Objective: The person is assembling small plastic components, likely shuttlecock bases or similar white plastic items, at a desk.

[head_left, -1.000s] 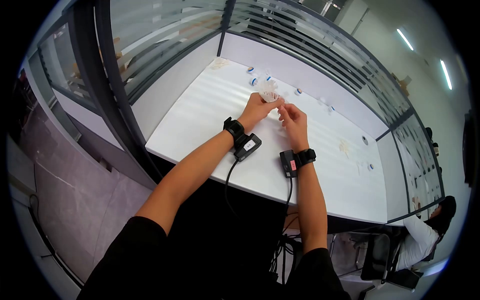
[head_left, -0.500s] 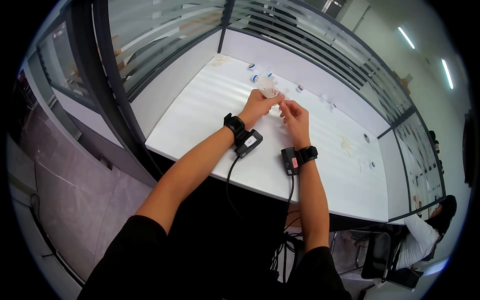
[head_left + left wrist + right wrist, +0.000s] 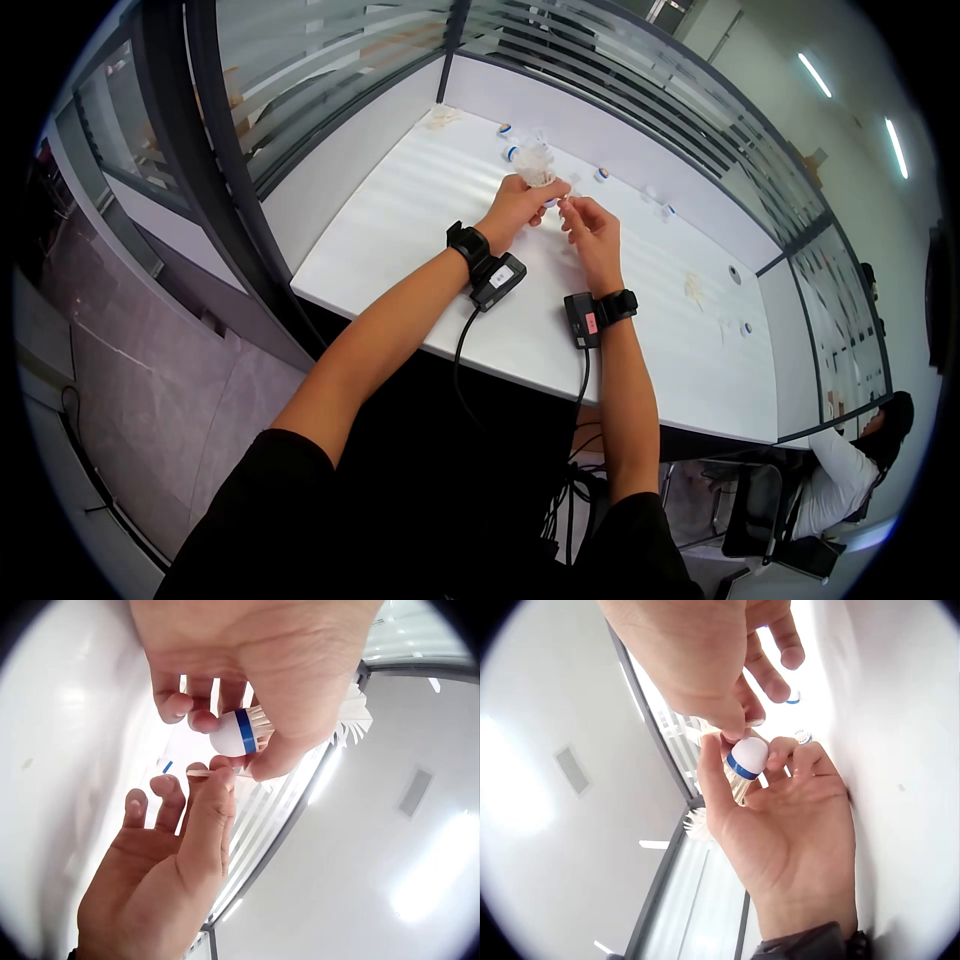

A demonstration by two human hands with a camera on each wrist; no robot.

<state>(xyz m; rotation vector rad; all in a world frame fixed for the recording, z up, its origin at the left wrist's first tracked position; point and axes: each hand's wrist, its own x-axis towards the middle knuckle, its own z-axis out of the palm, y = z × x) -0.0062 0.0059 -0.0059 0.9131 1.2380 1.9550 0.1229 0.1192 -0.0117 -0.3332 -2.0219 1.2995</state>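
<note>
A feather shuttlecock [image 3: 229, 736] with a white rounded base and blue band is held by my left hand [image 3: 515, 212], thumb and fingers around its quills. Its feather skirt [image 3: 534, 164] points toward the back of the desk in the head view. Close beside the base, my right hand [image 3: 594, 242] pinches a thin pale strip [image 3: 199, 773], like a piece of quill, between thumb and index finger. The other right fingers are loosely bent. In the right wrist view the white base [image 3: 748, 756] sits just under the right fingertips.
On the white desk [image 3: 400, 230] lie several blue-banded shuttlecock pieces, among them one behind the hands [image 3: 602, 175] and one at the right [image 3: 746, 329]. Pale feather scraps [image 3: 694, 290] lie at right, more scraps [image 3: 443, 118] at the back-left corner. Partitions enclose the desk. A person [image 3: 840, 475] sits at right.
The shuttlecock has tilted slightly in my left hand, so part of its base now shows below the skirt. Both hands stay close together, nearly in place.
</note>
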